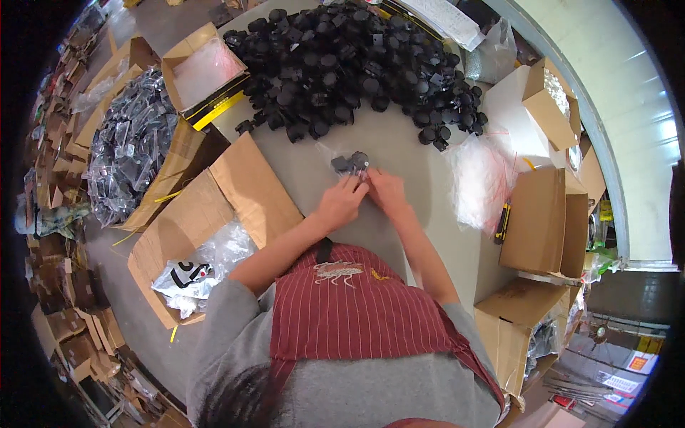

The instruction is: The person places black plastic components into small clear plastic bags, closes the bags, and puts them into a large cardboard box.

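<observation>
A small dark grey plastic part (349, 164) lies inside a clear plastic bag (327, 150) over the grey table, in front of my body. My left hand (341, 203) is closed at the near end of this bag, fingertips pinched together. Right beside it, my right hand (385, 189) pinches the bag's near right edge. The two hands almost touch, and what exactly lies between the fingertips is partly hidden. Beyond them spreads a big heap of loose black plastic parts (321, 64). A stack of clear bags (485, 182) lies to the right.
At the left, a carton holds many bagged dark parts (132, 146); a smaller open box (203, 71) holds clear bags. An open carton (182, 232) with crumpled plastic stands near my left arm. A utility knife (503, 221) lies beside cardboard boxes (535, 221) at the right.
</observation>
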`<state>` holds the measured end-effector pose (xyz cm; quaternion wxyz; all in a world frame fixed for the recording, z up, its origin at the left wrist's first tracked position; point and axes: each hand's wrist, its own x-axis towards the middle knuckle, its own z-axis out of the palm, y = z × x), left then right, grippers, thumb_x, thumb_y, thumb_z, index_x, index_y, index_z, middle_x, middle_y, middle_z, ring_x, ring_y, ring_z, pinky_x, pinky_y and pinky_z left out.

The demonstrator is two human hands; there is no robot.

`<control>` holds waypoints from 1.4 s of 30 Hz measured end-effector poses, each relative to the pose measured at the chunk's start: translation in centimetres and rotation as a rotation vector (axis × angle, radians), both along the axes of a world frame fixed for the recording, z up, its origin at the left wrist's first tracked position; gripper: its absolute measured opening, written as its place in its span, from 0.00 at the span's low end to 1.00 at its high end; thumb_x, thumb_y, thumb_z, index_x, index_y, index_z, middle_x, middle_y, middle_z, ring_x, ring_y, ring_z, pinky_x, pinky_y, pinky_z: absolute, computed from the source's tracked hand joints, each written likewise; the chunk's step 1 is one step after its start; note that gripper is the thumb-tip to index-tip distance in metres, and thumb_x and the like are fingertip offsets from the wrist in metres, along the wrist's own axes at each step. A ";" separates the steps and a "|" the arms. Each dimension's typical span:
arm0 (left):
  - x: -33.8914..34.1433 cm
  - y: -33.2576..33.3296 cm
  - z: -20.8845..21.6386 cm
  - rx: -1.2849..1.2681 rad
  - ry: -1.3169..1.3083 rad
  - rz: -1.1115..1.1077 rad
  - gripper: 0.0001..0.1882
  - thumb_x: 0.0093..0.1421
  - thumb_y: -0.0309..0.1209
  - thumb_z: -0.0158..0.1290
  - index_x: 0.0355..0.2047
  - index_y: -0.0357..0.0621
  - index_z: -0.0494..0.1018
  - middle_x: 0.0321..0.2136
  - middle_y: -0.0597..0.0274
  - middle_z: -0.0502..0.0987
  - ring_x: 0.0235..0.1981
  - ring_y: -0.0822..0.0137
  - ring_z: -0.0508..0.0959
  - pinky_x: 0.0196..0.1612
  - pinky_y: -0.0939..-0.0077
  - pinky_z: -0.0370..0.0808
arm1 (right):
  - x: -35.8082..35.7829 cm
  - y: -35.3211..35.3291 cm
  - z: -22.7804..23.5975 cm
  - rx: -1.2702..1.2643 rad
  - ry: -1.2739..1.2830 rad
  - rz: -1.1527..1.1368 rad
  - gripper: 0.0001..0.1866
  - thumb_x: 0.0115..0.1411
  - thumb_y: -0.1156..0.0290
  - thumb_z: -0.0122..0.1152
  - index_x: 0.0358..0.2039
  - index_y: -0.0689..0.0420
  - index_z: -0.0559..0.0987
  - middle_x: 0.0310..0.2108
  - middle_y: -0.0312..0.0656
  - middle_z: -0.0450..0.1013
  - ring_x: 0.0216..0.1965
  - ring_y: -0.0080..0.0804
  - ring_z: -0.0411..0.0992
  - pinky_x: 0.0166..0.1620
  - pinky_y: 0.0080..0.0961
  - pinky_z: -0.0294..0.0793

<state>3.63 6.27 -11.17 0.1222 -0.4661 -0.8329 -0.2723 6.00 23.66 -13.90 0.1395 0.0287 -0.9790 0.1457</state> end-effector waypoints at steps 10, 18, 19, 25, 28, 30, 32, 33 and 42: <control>-1.4 -0.4 1.4 0.146 -0.111 0.265 0.13 0.46 0.24 0.55 0.34 0.44 0.69 0.32 0.56 0.71 0.38 0.54 0.73 0.34 0.61 0.75 | -1.1 -1.5 1.5 0.043 -0.030 -0.129 0.13 0.58 0.60 0.60 0.35 0.55 0.73 0.27 0.43 0.75 0.25 0.43 0.76 0.26 0.39 0.76; -1.7 -0.5 1.0 0.033 -0.034 0.250 0.12 0.49 0.26 0.56 0.35 0.42 0.69 0.33 0.56 0.72 0.38 0.54 0.74 0.33 0.63 0.77 | -3.8 -1.0 0.4 0.073 0.061 0.105 0.11 0.56 0.64 0.61 0.33 0.55 0.72 0.29 0.43 0.73 0.24 0.42 0.76 0.26 0.39 0.74; -1.5 -0.6 0.7 0.062 -0.048 0.222 0.12 0.49 0.25 0.55 0.35 0.42 0.70 0.33 0.57 0.72 0.38 0.55 0.74 0.33 0.63 0.77 | -3.9 -1.2 0.1 0.012 0.080 0.167 0.09 0.56 0.64 0.61 0.31 0.55 0.73 0.27 0.43 0.74 0.24 0.42 0.75 0.26 0.40 0.74; -0.7 -1.7 1.2 0.120 -0.096 0.159 0.12 0.49 0.24 0.54 0.36 0.45 0.71 0.34 0.59 0.73 0.35 0.55 0.75 0.32 0.64 0.76 | -3.5 -2.2 -0.9 -0.171 0.100 0.159 0.11 0.55 0.64 0.60 0.20 0.54 0.75 0.21 0.45 0.73 0.24 0.46 0.74 0.27 0.41 0.72; -0.8 -1.8 1.9 0.186 -0.088 0.133 0.11 0.48 0.23 0.54 0.34 0.46 0.71 0.32 0.59 0.73 0.33 0.55 0.75 0.31 0.64 0.76 | -3.3 -2.3 -0.8 -0.196 0.055 0.172 0.11 0.55 0.64 0.60 0.20 0.55 0.76 0.22 0.46 0.74 0.23 0.47 0.73 0.27 0.42 0.72; -1.0 -1.9 2.2 0.228 -0.068 0.125 0.10 0.48 0.23 0.55 0.33 0.46 0.71 0.31 0.60 0.72 0.33 0.56 0.75 0.31 0.63 0.75 | -3.0 -2.6 -0.1 -0.241 0.020 0.165 0.11 0.55 0.65 0.60 0.19 0.55 0.76 0.22 0.46 0.74 0.24 0.48 0.74 0.27 0.42 0.72; -1.0 -2.4 2.3 0.186 -0.088 0.083 0.15 0.46 0.22 0.53 0.37 0.44 0.70 0.34 0.57 0.72 0.37 0.55 0.75 0.32 0.64 0.77 | -2.6 -3.0 0.4 -0.286 -0.015 0.160 0.11 0.54 0.65 0.61 0.18 0.55 0.76 0.22 0.47 0.74 0.24 0.48 0.74 0.27 0.42 0.72; -0.9 -2.8 2.3 0.184 -0.091 0.086 0.15 0.46 0.22 0.53 0.37 0.44 0.70 0.34 0.57 0.72 0.37 0.55 0.75 0.32 0.64 0.77 | -2.3 -3.1 0.6 -0.193 -0.107 0.102 0.10 0.54 0.65 0.61 0.21 0.55 0.77 0.24 0.47 0.74 0.25 0.48 0.74 0.28 0.41 0.73; -0.3 -3.2 0.7 0.081 -0.170 0.294 0.12 0.46 0.23 0.53 0.33 0.45 0.69 0.31 0.59 0.72 0.35 0.55 0.75 0.33 0.61 0.74 | -1.7 -3.8 2.9 -0.034 0.041 0.131 0.11 0.52 0.68 0.63 0.35 0.55 0.74 0.32 0.42 0.72 0.30 0.47 0.75 0.30 0.40 0.75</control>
